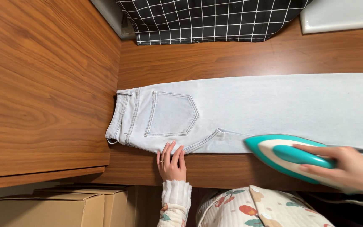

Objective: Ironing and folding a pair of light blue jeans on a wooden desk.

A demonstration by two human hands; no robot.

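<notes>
Pale blue jeans [253, 109] lie folded flat along a wooden table [248, 59], waistband at the left, back pocket facing up. My left hand [172, 162] rests flat on the near edge of the jeans just below the pocket, fingers together, with a ring on one finger. My right hand [349, 166] grips the handle of a teal and white iron [286, 157], which sits at the near edge of the jeans leg, its tip pointing left.
A wooden panel [43, 84] rises at the left. Black cloth with a white grid [206, 19] hangs at the back, a white object [341, 14] beside it. Cardboard boxes [59, 206] stand below the table at the left.
</notes>
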